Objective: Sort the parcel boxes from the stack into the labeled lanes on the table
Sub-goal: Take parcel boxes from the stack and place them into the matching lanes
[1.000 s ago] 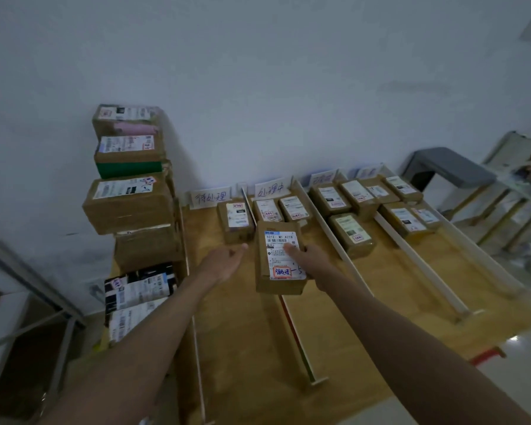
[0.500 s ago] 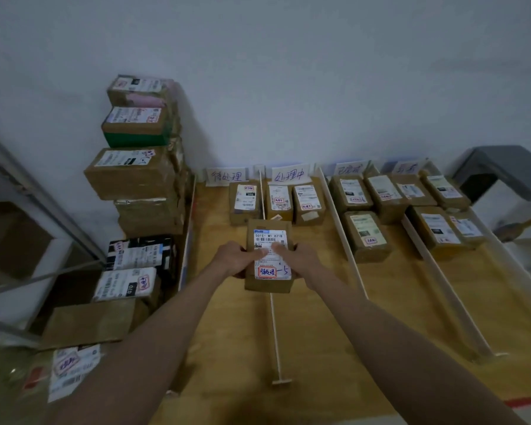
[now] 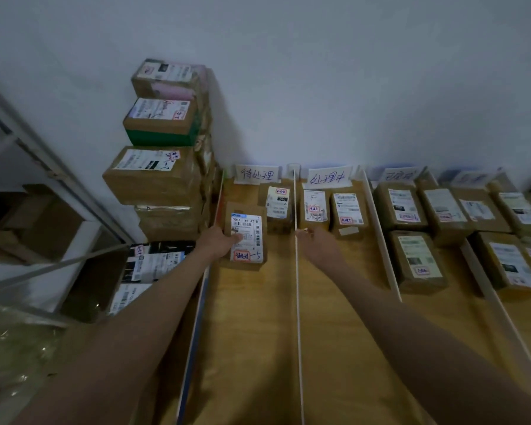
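Parcel in hand: cardboard parcel box (image 3: 245, 235), set down in the leftmost lane, in front of another small box (image 3: 277, 207) and near the lane label card (image 3: 257, 173).
Left hand (image 3: 217, 244): my fingers grip the parcel's left side, thumb on the shipping label (image 3: 246, 237).
Right hand (image 3: 315, 244): holds nothing, fingers loosely relaxed, hovering just right of the white divider strip (image 3: 297, 286).
Risk, skew: releasing with a sideways pull would likely turn the parcel toward the divider strip or against the box behind.
Risk, divider: the strip looks thin and light; I judge that a knock from my right wrist could shift it and blur the lanes.
Risk, stack (image 3: 166, 154): tall and uneven beside the table (image 3: 258, 348); a careless next pull could topple it.
Materials: matte brown cardboard, square-edged; glossy white paper labels with red-marked stickers; smooth wood-grain tabletop.
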